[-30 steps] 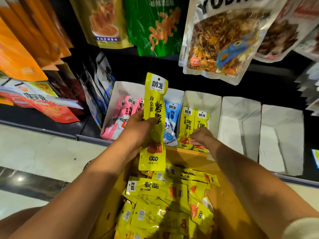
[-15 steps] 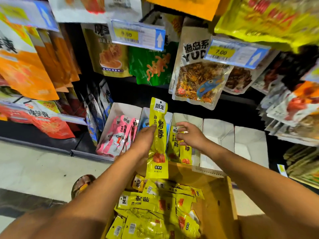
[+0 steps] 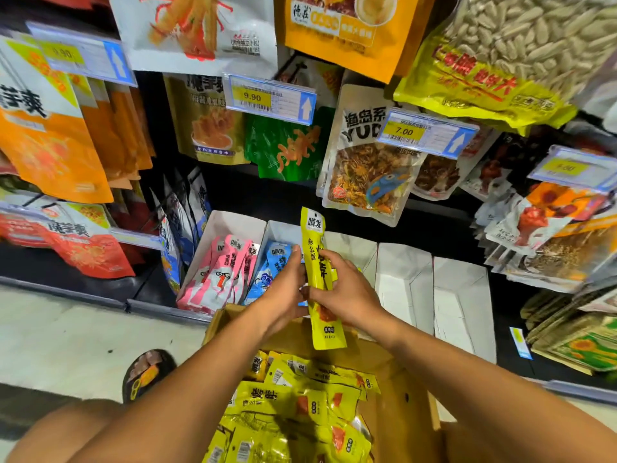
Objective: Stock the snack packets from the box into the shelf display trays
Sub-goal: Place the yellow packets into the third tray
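Note:
A long yellow snack packet (image 3: pixel 316 248) stands upright between my two hands, in front of the white shelf trays. My left hand (image 3: pixel 283 289) holds its left edge with fingers curled behind it. My right hand (image 3: pixel 344 292) grips its middle from the right. Below, the open cardboard box (image 3: pixel 397 389) holds several more yellow packets (image 3: pixel 293 406). White display trays line the bottom shelf: one with pink packets (image 3: pixel 222 269), one with blue packets (image 3: pixel 272 265), and a third tray (image 3: pixel 354 248) mostly hidden behind my hands.
Two white trays (image 3: pixel 404 282) (image 3: pixel 460 295) stand to the right. Large snack bags hang on pegs above, with price tags (image 3: pixel 270 96) (image 3: pixel 427 132). More bags crowd the right side (image 3: pixel 551 235). A sandalled foot (image 3: pixel 147 372) rests on the pale floor left of the box.
My right hand left the yellow packets in the third tray and came over to grip the raised packet. The head camera tilted upward, bringing more hanging bags into view.

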`<action>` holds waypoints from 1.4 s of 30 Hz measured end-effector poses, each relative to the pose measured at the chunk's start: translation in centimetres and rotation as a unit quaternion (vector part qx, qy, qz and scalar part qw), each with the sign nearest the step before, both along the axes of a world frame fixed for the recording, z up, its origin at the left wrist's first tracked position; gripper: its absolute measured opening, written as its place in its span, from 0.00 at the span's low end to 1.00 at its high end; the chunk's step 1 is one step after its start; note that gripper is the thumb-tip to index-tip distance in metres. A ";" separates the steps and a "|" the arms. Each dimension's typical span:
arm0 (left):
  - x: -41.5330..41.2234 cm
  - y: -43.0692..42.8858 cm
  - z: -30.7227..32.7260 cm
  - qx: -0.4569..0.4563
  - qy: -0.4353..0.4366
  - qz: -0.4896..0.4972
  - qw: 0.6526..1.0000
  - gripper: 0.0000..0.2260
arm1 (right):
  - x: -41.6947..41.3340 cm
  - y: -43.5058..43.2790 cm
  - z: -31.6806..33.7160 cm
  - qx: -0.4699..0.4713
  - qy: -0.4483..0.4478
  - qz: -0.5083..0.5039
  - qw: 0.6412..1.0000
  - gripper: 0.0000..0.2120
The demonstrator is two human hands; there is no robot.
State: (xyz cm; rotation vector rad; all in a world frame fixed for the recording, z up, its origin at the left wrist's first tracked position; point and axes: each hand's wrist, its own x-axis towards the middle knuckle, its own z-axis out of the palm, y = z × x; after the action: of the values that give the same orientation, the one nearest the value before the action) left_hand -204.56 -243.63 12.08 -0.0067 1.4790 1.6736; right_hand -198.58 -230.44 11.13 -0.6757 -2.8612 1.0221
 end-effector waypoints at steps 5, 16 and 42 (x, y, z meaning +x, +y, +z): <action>0.7 -0.5 -1.1 -0.154 0.218 -0.129 0.955 0.31 | -0.3 1.9 -1.4 0.001 -0.022 -0.008 1.000 0.39; 1.1 -4.2 -10.4 -0.446 0.472 -0.386 0.655 0.29 | -4.1 11.0 -8.3 0.090 -0.141 -0.076 0.983 0.34; 1.9 -5.3 -15.0 -0.463 0.513 -0.403 0.600 0.34 | -5.3 12.3 -21.2 0.107 -0.225 -0.051 0.967 0.33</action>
State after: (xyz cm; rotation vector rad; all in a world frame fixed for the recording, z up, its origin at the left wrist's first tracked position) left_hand -202.67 -248.93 -2.93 1.0475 2.4637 -0.1298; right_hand -203.86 -218.14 -10.05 -1.1488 -3.1962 0.5906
